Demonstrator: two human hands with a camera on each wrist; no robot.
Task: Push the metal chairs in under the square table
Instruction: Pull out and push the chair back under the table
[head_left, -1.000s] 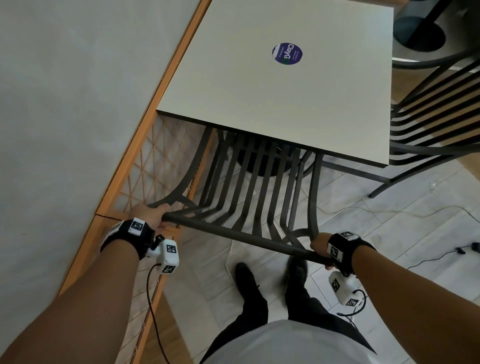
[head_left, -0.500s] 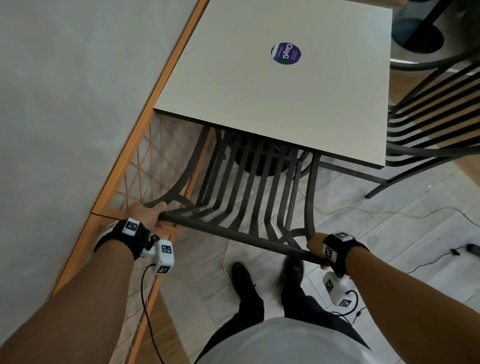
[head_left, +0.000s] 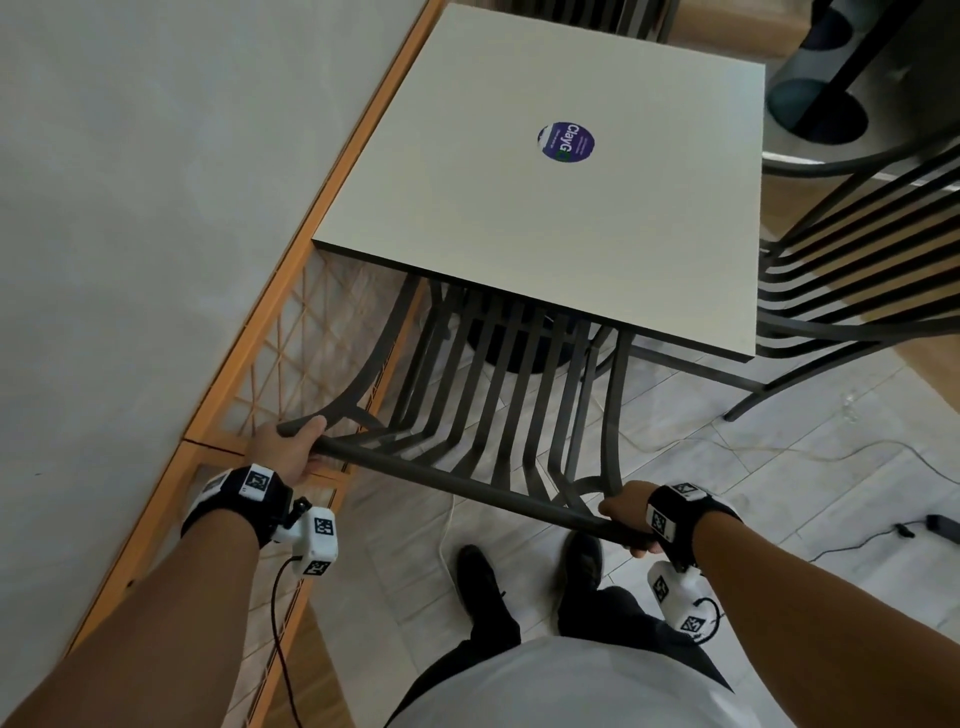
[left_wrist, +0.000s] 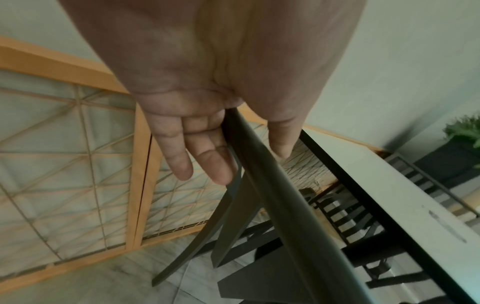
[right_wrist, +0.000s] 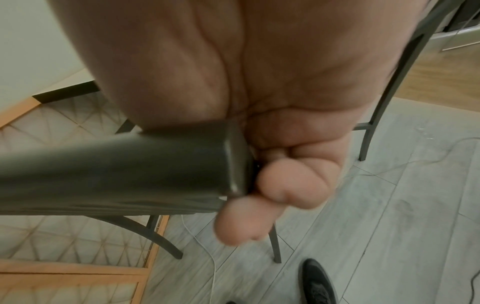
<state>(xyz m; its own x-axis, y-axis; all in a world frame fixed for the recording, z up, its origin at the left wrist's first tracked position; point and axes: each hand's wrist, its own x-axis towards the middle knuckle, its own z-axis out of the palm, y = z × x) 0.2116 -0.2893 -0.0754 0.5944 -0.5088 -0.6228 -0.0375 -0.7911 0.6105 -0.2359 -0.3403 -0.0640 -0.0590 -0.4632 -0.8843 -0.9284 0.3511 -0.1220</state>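
A dark metal chair (head_left: 498, 395) with slatted back stands in front of me, its seat under the near edge of the white square table (head_left: 519, 218). My left hand (head_left: 288, 447) rests on the left end of the chair's top rail (head_left: 467, 483). That rail (left_wrist: 285, 195) runs through the fork between thumb and nearly straight fingers (left_wrist: 218, 164). My right hand (head_left: 623, 512) grips the right end, and its fingers (right_wrist: 293, 181) curl round the rail (right_wrist: 116, 164). A second metal chair (head_left: 857, 260) stands at the table's right side, partly under it.
An orange-framed lattice screen (head_left: 291, 338) runs close along the chair's left side, with a pale wall above it. Cables (head_left: 857, 452) lie on the tiled floor at the right. My shoes (head_left: 483, 577) are just behind the chair. Another chair's back (head_left: 597, 15) shows beyond the table.
The chair and both hands have edged slightly closer to the table. The view has tipped, so more of the table's far side shows.
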